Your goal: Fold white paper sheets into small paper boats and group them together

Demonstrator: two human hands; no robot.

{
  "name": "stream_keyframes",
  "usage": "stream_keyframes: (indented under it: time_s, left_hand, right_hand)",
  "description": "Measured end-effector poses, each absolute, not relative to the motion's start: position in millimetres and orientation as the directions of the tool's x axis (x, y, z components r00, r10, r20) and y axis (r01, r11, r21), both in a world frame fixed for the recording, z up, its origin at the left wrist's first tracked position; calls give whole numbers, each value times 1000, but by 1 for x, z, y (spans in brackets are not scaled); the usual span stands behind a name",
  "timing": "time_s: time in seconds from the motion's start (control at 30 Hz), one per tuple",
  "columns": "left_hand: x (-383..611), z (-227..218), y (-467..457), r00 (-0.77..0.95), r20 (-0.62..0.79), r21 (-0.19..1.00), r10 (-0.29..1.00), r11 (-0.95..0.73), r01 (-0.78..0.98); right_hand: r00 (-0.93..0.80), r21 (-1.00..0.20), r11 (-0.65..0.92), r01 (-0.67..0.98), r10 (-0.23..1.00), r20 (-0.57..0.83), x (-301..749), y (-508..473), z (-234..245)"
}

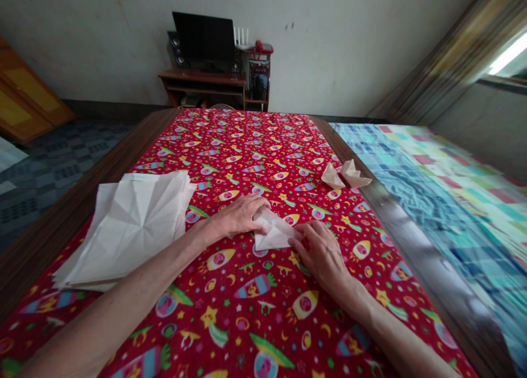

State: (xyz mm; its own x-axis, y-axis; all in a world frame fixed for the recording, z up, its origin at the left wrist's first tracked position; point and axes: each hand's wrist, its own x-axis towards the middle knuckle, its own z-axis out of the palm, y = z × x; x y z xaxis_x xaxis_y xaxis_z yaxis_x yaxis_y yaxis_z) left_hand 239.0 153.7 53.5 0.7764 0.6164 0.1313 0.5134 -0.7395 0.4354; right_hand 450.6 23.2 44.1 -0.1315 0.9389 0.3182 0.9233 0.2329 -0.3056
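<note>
A small piece of folded white paper (276,232) lies on the red patterned cloth (263,301) between my hands. My left hand (242,216) grips its left side, with the thumb on top of the paper and the fingers at the upper edge. At the right corner, my right hand (319,249) pinches the paper between thumb and fingers. To the left of my forearm rests a stack of creased white paper sheets (140,224). Two folded paper shapes, one small (332,177) and one wider with points (354,174), sit near the cloth's right edge.
The cloth covers a table with a dark wooden edge (395,224). On the right is a bed with a checked cover (411,174). A desk (206,79) holding a monitor (203,40) and a red telephone (263,48) stands against the wall. An orange cabinet (28,92) is at left.
</note>
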Motion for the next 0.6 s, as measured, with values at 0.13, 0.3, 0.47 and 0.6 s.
stream_keyframes:
  time_s: [0.13, 0.3, 0.47, 0.6]
  left_hand:
    - [242, 59, 153, 758, 96, 444, 645, -709, 547]
    - [241, 59, 152, 747, 84, 453, 660, -693, 561]
    - [230, 60, 138, 695, 68, 469, 716, -638, 611]
    - [214, 59, 117, 601, 35, 470, 798, -545, 695]
  right_hand:
    - [-158, -221, 241, 945, 929, 336, 449, 23, 43]
    - [-146, -289, 240, 927, 939, 311, 451, 24, 41]
    - [-205, -394, 332, 857, 921, 332, 453, 31, 41]
    - [-348, -430, 471, 770, 876, 335, 447, 46, 46]
